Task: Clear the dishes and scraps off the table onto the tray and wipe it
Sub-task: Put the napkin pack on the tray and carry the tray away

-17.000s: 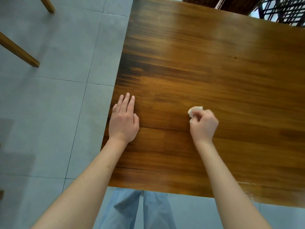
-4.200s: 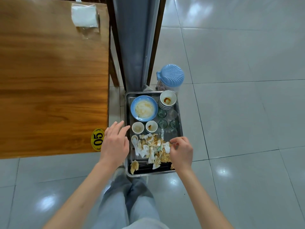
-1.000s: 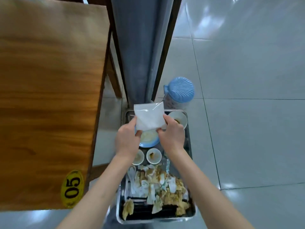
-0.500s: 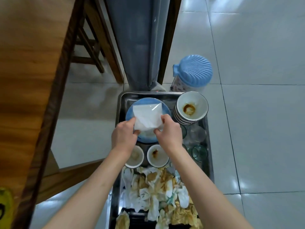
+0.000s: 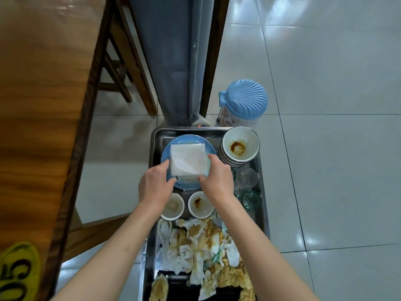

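A steel tray (image 5: pixel 263 192) lies on the floor below me. On it a blue plate (image 5: pixel 167 155) carries a clear pack of white napkins (image 5: pixel 187 158). My left hand (image 5: pixel 155 186) and my right hand (image 5: pixel 219 181) grip the pack's near corners, holding it flat on the plate. A stack of stained white bowls (image 5: pixel 239 146) stands at the tray's far right. Two small sauce cups (image 5: pixel 198 205) sit under my wrists. Soiled tissues and food scraps (image 5: pixel 201 246) fill the near half. The wooden table (image 5: pixel 41 105) is to my left.
A blue shell-lidded jug (image 5: pixel 243 98) stands on the tiled floor behind the tray. A grey curtain (image 5: pixel 173 61) and wooden post hang just beyond. Clear glasses (image 5: pixel 249 198) crowd the tray's right edge. A yellow "05" tag (image 5: pixel 18 270) marks the table corner.
Both hands have lowered the napkin pack from above the tray down onto the blue plate. My view has dropped closer to the tray.
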Action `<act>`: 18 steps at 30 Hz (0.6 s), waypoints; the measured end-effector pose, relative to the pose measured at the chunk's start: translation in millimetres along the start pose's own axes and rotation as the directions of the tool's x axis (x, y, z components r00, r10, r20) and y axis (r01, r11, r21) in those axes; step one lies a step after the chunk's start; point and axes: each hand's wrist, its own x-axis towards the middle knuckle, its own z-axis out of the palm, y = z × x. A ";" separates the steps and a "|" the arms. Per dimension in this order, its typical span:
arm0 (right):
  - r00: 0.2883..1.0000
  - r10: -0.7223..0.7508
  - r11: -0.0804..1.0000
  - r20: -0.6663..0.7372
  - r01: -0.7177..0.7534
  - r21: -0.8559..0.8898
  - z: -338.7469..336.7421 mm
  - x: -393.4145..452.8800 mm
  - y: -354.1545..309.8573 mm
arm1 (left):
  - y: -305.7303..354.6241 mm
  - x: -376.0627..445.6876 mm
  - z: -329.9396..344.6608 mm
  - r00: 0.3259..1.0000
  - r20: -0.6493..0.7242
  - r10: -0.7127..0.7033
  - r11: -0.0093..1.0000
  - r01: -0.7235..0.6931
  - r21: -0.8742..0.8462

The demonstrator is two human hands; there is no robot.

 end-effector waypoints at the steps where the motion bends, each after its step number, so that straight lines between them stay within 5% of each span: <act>1: 1.000 -0.003 1.000 -0.002 0.003 0.008 -6.6 -7.0 -4.5 | 2.8 -4.3 -7.6 1.000 0.006 -0.004 1.000 0.004 0.001; 11: 0.999 -0.045 0.993 0.011 0.044 0.110 -113.7 -85.5 -49.1 | 54.0 -56.9 -106.0 0.999 -0.034 -0.012 0.996 0.009 -0.094; 18: 0.976 -0.211 0.974 0.053 0.205 0.097 -172.5 -104.1 -34.2 | 102.7 -106.4 -113.7 0.987 -0.155 -0.039 0.983 0.010 -0.185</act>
